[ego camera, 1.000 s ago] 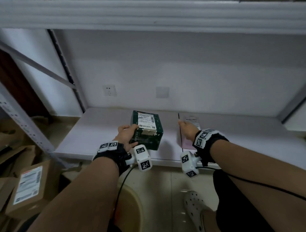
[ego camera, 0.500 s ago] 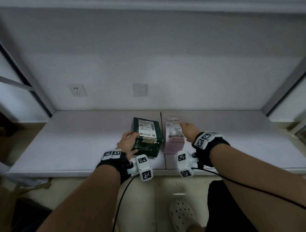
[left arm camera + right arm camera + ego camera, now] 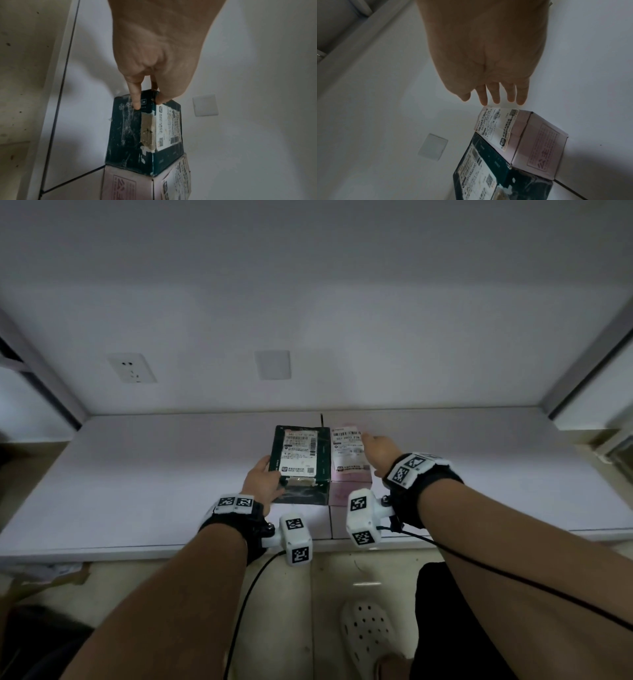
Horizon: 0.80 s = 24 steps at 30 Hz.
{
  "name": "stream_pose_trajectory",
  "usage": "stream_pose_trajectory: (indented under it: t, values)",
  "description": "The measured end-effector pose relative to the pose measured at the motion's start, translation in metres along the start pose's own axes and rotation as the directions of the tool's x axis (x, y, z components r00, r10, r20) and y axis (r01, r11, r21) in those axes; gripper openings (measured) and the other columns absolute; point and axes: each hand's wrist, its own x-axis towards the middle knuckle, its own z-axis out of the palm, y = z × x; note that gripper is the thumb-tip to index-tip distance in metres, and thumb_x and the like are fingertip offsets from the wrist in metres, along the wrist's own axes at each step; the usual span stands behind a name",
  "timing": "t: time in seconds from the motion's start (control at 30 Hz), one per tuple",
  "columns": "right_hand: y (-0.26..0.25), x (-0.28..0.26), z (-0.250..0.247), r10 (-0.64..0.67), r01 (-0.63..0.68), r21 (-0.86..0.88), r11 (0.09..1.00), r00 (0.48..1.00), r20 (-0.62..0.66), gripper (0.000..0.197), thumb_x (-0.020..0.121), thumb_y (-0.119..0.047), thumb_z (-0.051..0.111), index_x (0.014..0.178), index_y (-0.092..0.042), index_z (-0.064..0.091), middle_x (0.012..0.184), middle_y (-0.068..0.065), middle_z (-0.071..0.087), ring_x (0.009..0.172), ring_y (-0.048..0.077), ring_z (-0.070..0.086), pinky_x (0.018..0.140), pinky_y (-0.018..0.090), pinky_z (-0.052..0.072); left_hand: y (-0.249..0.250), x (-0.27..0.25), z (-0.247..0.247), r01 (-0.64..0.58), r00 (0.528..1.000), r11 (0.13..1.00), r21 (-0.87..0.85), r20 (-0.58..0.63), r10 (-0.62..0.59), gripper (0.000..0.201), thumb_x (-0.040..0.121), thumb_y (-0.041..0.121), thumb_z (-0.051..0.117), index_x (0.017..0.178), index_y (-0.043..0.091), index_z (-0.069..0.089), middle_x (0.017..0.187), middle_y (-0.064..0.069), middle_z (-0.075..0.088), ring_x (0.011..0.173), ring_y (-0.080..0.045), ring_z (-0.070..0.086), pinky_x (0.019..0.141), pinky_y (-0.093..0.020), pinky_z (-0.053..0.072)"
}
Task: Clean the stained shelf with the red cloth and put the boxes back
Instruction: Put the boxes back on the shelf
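Observation:
Two boxes stand side by side, touching, on the white shelf (image 3: 137, 491), near its front edge. The dark green box (image 3: 301, 460) (image 3: 130, 135) (image 3: 496, 162) is on the left, the pink box (image 3: 349, 460) (image 3: 126, 186) (image 3: 539, 142) on the right, each with a white label on top. My left hand (image 3: 265, 484) (image 3: 147, 104) pinches the green box's near left corner, thumb on top, forefinger on the front face. My right hand (image 3: 378, 450) (image 3: 493, 101) is at the pink box's right side, fingers straight, tips by its far top edge. No red cloth is in view.
A wall socket (image 3: 132, 368) and a blank plate (image 3: 273, 364) sit on the back wall. A dark seam (image 3: 322, 419) crosses the shelf behind the boxes. Grey uprights (image 3: 582, 364) frame the shelf. Below are a white clog (image 3: 368, 635) and cardboard (image 3: 51, 573) on the floor.
The pink box has slid left until it touches the green box. The green box has been turned square to the shelf. The head view has swung right and closer.

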Motion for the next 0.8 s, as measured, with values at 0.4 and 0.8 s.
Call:
stream_pose_trajectory:
  t: [0.4,0.8]
  values:
    - [-0.028,-0.026,0.027,-0.145,0.144,-0.023,0.989,0.988,-0.045,0.045,0.103,-0.027,0.028,0.132,0.002,0.047,0.135,0.021,0.049,0.126,0.034,0.046,0.102,0.034,0.037,0.011,-0.023,-0.035,-0.046,0.98,0.904,0.426,-0.158,0.124,0.061,0.095,0.005,0.037,0.152,0.016,0.019,0.155,-0.008,0.027,0.104,-0.023,0.056,0.085,-0.026,0.046]
    - [-0.086,-0.109,0.164,-0.395,0.414,-0.121,0.902,0.906,0.151,0.039,0.102,-0.022,0.031,0.121,0.003,0.055,0.127,0.021,0.056,0.12,0.034,0.052,0.096,0.031,0.038,0.001,-0.122,-0.214,0.122,0.869,0.773,0.623,-0.443,0.22,0.052,0.093,0.008,0.04,0.145,0.015,0.037,0.145,-0.013,0.041,0.13,-0.029,0.044,0.107,-0.031,0.034]
